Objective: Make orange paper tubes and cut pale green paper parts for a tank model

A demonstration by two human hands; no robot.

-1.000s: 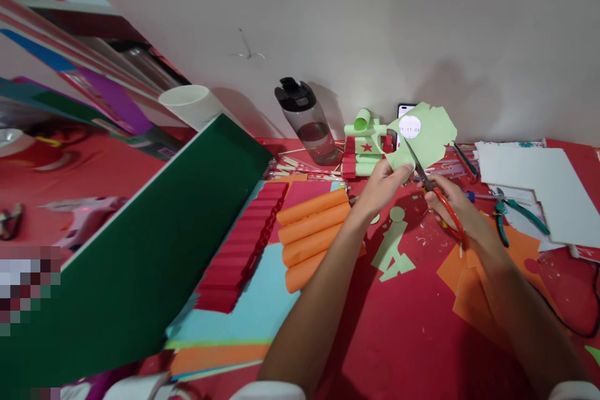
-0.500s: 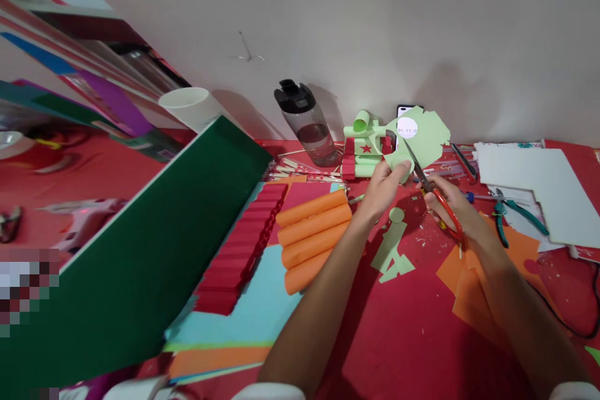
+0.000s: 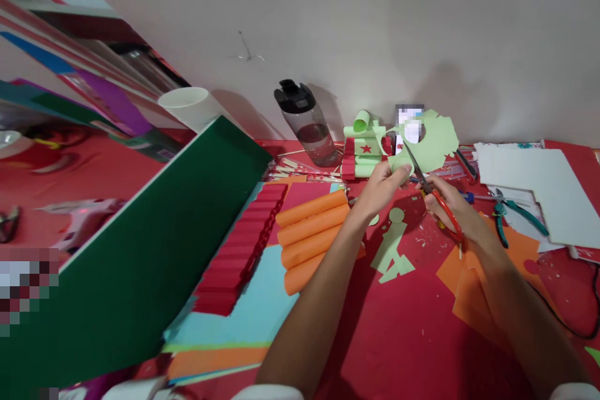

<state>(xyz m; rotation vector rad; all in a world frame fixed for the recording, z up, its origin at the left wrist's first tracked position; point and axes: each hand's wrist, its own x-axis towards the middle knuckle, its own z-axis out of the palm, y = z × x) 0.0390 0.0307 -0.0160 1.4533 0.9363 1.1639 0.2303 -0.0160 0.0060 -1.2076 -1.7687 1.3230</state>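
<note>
My left hand (image 3: 385, 182) pinches a sheet of light green paper (image 3: 439, 137) that has a round hole and ragged, cut edges. In my right hand (image 3: 443, 197) is a pair of scissors (image 3: 450, 215) with red handles, its dark blades pointing up and left against the paper near my left fingertips. Just beyond the paper a phone (image 3: 407, 131) leans by the wall, its screen partly covered. Left of it stands a green paper model (image 3: 365, 135) with a red star. Below my hands lie green paper cutouts (image 3: 391, 250), one of them a small disc.
Orange paper rolls (image 3: 312, 240) and a pleated red paper piece (image 3: 244, 250) lie left of my forearm. A water bottle (image 3: 309, 128) stands by the wall. A dark green board (image 3: 140, 256) slants across the left. Pliers (image 3: 520, 215) and orange sheets (image 3: 473, 300) lie right.
The loose part of the green paper has swung slightly right and down. Both hands and the scissors stay nearly in place. A small green disc now shows beside my left forearm.
</note>
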